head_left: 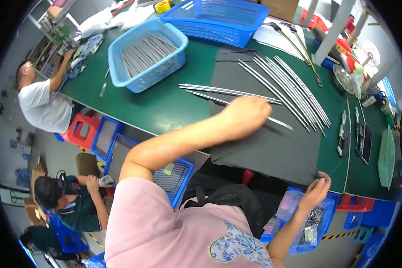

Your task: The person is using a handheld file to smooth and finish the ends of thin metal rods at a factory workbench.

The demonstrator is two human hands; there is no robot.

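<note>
My left hand [248, 117] is closed around a slim silver metal rod [279, 123], held slantwise over a dark grey mat [263, 152]. Just beyond that hand, a few similar rods [228, 90] lie across the mat's left edge. A fanned row of several silver rods [283, 91] rests farther right on the mat. At the table's front edge, my right hand [316, 191] has its fingers curled together. A faint thin line runs from its fingertips toward the table; what it is, I cannot make out.
On the green table [174, 114], a light blue basket [143, 76] holds many rods; behind it are stacked blue baskets [219, 20]. Calipers [341, 134], a phone [366, 143] and a green tray [385, 158] lie right. Bagged parts [312, 228] sit below. Other people are at left.
</note>
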